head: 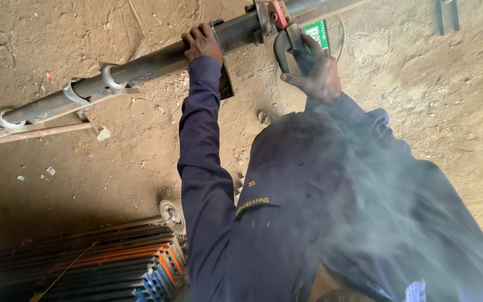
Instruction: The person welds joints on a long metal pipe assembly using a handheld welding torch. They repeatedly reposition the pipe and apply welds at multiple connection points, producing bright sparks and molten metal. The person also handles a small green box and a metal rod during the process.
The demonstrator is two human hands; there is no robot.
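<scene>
A long dark steel pipe runs from the lower left to the top right above the dirt floor. Several curved metal half-rings sit along it. My left hand is closed over the top of the pipe, the dark blue sleeve stretched toward it. My right hand, dirty and dark, holds a curved metal hook piece just below the pipe, beside a red clamp part. Grey smoke drifts over my right arm and chest.
A thin flat bar lies under the pipe at the left. A stack of metal bars with orange and blue ends fills the bottom left, a small round disc beside it. A green box lies near the hook.
</scene>
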